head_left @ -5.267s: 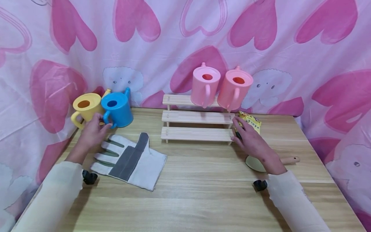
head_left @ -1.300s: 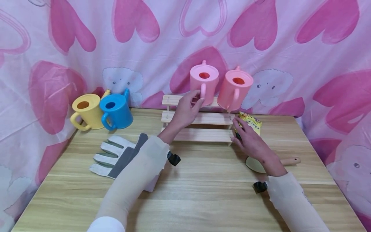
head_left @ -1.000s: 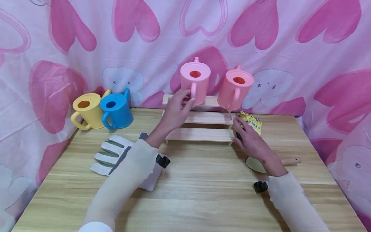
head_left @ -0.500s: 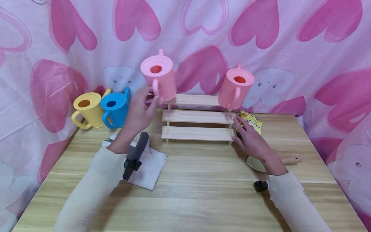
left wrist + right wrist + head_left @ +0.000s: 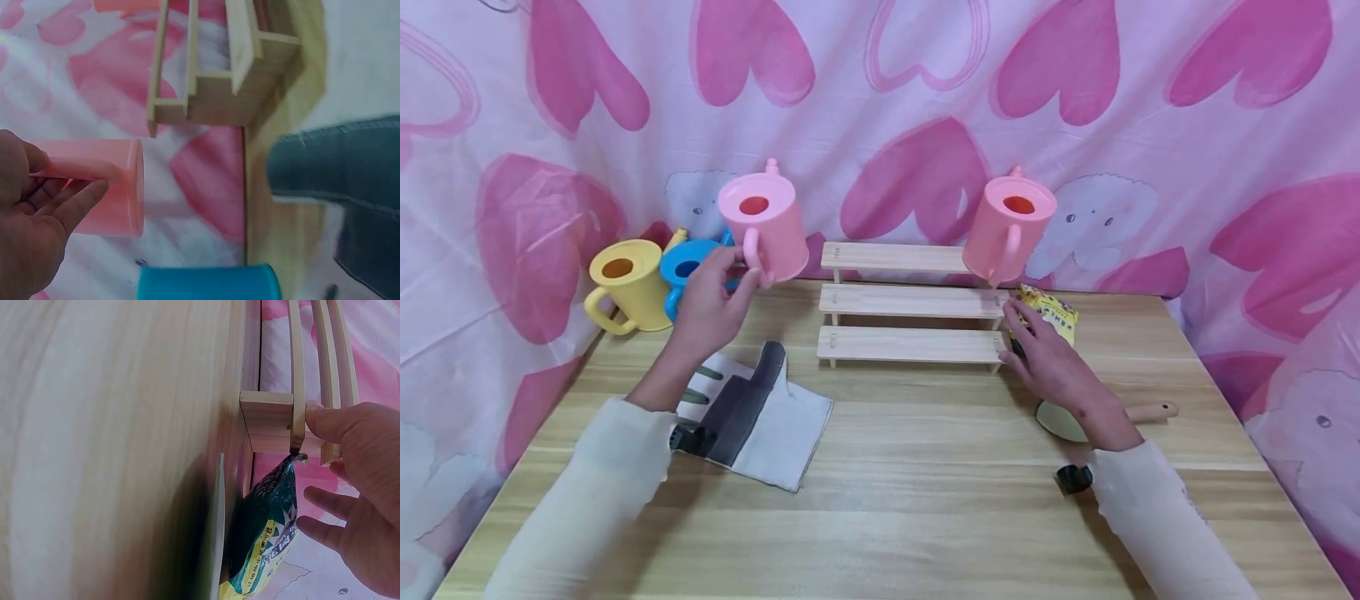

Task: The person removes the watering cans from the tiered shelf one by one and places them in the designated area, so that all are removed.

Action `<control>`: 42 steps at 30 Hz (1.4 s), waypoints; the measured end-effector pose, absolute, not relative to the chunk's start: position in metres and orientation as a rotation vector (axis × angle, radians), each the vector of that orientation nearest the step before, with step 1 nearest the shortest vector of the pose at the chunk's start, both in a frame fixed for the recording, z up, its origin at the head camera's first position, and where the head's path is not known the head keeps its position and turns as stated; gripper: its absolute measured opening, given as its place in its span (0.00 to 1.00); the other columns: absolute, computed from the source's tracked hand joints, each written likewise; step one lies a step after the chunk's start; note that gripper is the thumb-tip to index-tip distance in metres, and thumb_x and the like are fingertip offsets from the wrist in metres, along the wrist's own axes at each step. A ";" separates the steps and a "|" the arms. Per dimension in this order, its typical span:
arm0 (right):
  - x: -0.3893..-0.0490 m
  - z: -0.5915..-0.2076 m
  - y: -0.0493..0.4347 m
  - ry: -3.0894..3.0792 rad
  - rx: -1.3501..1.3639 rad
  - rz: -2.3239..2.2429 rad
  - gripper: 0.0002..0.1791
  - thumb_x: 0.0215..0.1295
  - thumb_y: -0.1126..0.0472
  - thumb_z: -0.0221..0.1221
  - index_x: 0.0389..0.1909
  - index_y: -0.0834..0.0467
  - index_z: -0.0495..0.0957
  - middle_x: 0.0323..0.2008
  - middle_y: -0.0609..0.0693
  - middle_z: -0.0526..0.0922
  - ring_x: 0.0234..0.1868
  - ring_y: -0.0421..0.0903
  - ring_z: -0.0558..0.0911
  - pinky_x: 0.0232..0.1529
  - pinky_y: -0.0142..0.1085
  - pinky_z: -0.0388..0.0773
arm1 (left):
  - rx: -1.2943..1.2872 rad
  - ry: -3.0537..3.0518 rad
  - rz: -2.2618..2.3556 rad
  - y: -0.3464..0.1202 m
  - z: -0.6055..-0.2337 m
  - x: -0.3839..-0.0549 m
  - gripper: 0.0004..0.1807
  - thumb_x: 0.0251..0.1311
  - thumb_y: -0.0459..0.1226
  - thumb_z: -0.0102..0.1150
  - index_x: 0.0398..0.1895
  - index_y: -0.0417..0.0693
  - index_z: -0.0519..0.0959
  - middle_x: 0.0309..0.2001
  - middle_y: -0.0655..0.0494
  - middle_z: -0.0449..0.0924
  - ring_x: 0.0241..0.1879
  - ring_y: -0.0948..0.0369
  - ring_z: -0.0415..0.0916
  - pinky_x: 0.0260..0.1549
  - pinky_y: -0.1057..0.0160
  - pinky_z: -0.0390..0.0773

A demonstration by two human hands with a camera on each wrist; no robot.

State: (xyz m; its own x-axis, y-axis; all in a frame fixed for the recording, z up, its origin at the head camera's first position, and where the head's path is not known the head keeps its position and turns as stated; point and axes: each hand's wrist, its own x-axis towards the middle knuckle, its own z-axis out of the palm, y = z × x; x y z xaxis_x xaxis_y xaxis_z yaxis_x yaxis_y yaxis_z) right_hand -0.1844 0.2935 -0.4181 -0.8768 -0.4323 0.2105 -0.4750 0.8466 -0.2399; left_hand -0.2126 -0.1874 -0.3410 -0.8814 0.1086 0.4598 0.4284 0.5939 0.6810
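In the head view my left hand (image 5: 707, 304) grips the handle of a pink watering can (image 5: 778, 242), held upright in the air left of the stepped wooden shelf (image 5: 910, 346). Thumb and fingers close round that handle in the left wrist view. Partly hidden behind the hand is a blue watering can (image 5: 688, 252), beside a yellow one (image 5: 636, 287). A second pink watering can (image 5: 1006, 237) stands at the right end of the top step. My right hand (image 5: 1048, 358) touches the shelf's right end with its thumb (image 5: 325, 422), fingers loosely extended by a yellow-and-green bag (image 5: 265, 528).
A grey-and-white work glove (image 5: 786, 437) lies on the wooden table (image 5: 910, 517) below my left forearm. Under my right wrist is a trowel-like tool (image 5: 1060, 423) with a wooden handle. A pink heart-patterned curtain (image 5: 910, 100) hangs behind the table.
My left hand moved from the yellow and blue cans to the left pink watering can, took its handle, lifted it off the top step and carried it left, then lower. My right hand stayed put.
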 end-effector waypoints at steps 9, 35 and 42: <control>-0.185 -0.422 0.294 -2.901 0.695 0.435 0.44 0.73 0.60 0.64 0.80 0.66 0.50 0.78 0.66 0.50 0.73 0.69 0.60 0.68 0.63 0.64 | -0.370 -2.545 -1.206 -0.202 -0.370 -0.212 0.19 0.73 0.34 0.60 0.62 0.35 0.72 0.58 0.41 0.74 0.59 0.44 0.73 0.51 0.39 0.81; -0.186 -0.420 0.293 -2.880 0.710 0.434 0.43 0.73 0.61 0.63 0.79 0.68 0.51 0.78 0.67 0.50 0.72 0.69 0.61 0.67 0.63 0.64 | -0.277 -2.775 -1.289 -0.212 -0.407 -0.214 0.17 0.72 0.32 0.61 0.59 0.37 0.73 0.62 0.38 0.75 0.61 0.38 0.74 0.54 0.40 0.79; -0.185 -0.418 0.293 -2.906 0.682 0.450 0.43 0.73 0.61 0.63 0.80 0.67 0.50 0.79 0.65 0.49 0.74 0.68 0.59 0.69 0.63 0.63 | -0.297 -2.825 -1.294 -0.214 -0.407 -0.213 0.23 0.71 0.33 0.62 0.65 0.36 0.69 0.62 0.37 0.74 0.63 0.37 0.72 0.56 0.39 0.78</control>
